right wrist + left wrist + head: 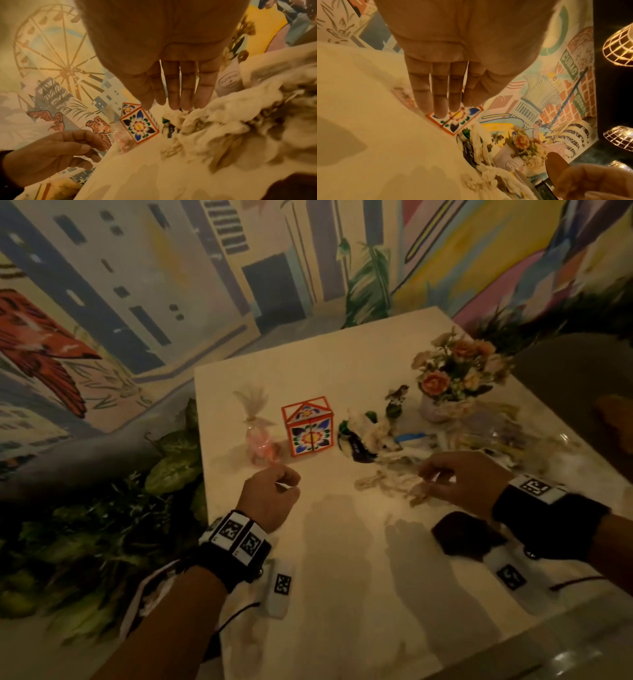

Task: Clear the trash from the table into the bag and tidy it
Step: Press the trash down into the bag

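Observation:
Crumpled tissues [387, 486] lie on the white table [342, 594] just left of my right hand [431, 474], which hovers over them with relaxed fingers and holds nothing. In the right wrist view its fingers [173, 94] point straight down at the tissue heap [223, 121]. Behind lies a pile of tissue and a dark wrapper [363, 440]. My left hand [291, 484] hangs loosely curled and empty over the table's left part, in front of a pink candy pouch [258, 438]. Its fingers [440, 100] look straight in the left wrist view.
A floral-patterned box [310, 428] stands mid-table. A vase of flowers [452, 378] stands at the back right, with clear wrappers [496, 436] beside it. A dark flat object [466, 537] lies near my right wrist. Leafy plants [137, 508] border the table's left edge.

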Motion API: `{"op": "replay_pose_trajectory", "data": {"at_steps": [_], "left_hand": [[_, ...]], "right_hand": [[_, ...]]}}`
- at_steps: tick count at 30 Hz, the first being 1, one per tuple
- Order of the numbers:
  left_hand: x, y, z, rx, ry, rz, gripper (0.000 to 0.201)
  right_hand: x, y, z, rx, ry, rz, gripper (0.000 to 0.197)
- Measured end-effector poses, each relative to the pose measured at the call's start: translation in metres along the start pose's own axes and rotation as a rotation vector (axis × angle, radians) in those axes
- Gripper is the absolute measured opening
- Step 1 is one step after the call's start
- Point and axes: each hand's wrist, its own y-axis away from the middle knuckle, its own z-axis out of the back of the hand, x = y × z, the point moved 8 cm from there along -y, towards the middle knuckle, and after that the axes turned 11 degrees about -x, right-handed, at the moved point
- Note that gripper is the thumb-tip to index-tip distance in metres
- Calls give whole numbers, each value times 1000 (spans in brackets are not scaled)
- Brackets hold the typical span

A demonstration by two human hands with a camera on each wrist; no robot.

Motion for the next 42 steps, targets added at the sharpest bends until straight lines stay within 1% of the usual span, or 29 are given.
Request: {"op": "replay_pose_trajectory", "data": {"at_steps": [3,6,9,14,17,20,22,25,27,28,30,32,34,35,38,42], "left_hand": [[-33,-3,-34,34,-37,7,20],[-55,-14,-62,69,-107,3,32],[-70,-26,-95,165,-242,-59,53],[-89,-42,-145,285,-398,-141,90],[-92,-50,-168,355,-455,-133,110],[-94,-56,-185,426,-553,-116,125],[-94,-60,-196,465,-624,-114,131],[-88,-66,-211,506,-711,-117,137],[-85,-67,-217,481,-733,-125,132],[-87,-67,-218,441,-707,-131,123],[-91,-66,-216,340,-605,-130,92],[-93,-66,-212,247,-498,-108,61],[-93,-65,-207,191,-443,-85,45],[-91,-66,-206,185,-444,-73,41],[-82,-66,-204,236,-447,-13,38],[-78,-67,-194,215,-387,-12,37]], "right_hand": [[-36,-15,19,2,44,4,25],[-63,-29,27,-25,87,-14,32],[-82,-37,24,1,137,-29,46],[-101,-49,9,111,266,-16,72],[-105,-57,3,133,306,14,86],[-109,-59,-5,165,347,-13,99],[-111,-60,-11,166,393,-2,99],[-116,-62,-20,183,402,-10,85],[-118,-65,-25,195,363,-21,77],[-118,-67,-26,189,349,-17,73],[-119,-72,-26,184,321,-14,62],[-118,-77,-24,177,281,-27,44],[-116,-81,-19,150,238,-42,25],[-115,-82,-15,133,212,-54,25],[-111,-82,0,80,121,-77,24],[-104,-80,19,36,84,-23,19]]}}
